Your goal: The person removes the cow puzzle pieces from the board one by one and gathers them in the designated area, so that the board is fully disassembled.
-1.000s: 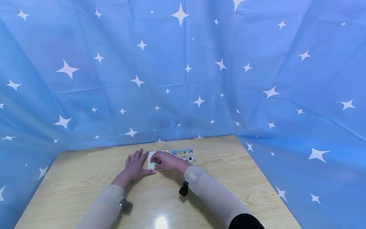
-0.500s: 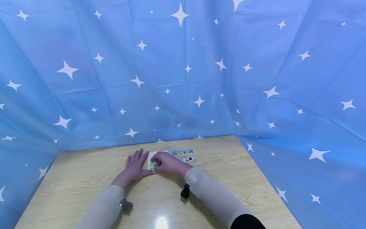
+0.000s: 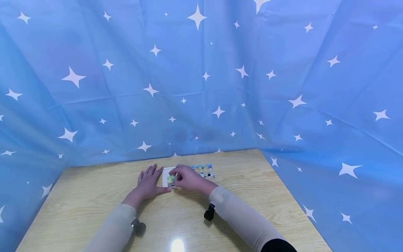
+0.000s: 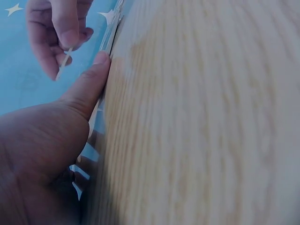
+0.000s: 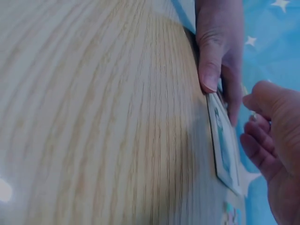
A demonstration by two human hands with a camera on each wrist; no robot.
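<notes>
A small white puzzle tray [image 3: 164, 181] lies flat near the back of the table, with a green and yellow puzzle section [image 3: 170, 179] showing in it. My left hand [image 3: 147, 184] is spread at the tray's left side, and its thumb [image 4: 89, 84] rests on the near edge. Over the tray's right part, my right hand [image 3: 190, 179] pinches a thin puzzle piece [image 4: 64, 64] between thumb and fingers. The left wrist view shows this piece edge-on, raised above the tray; its picture is hidden. My right hand covers much of the tray in the head view.
Several loose puzzle pieces [image 3: 210, 174] lie just right of the tray, partly behind my right hand. A blue curtain [image 3: 201, 87] with white stars stands along the back and sides of the wooden table [image 3: 252, 189].
My right hand has shifted slightly to the right and up from the tray, uncovering more of the green section. My left hand has stayed in place.
</notes>
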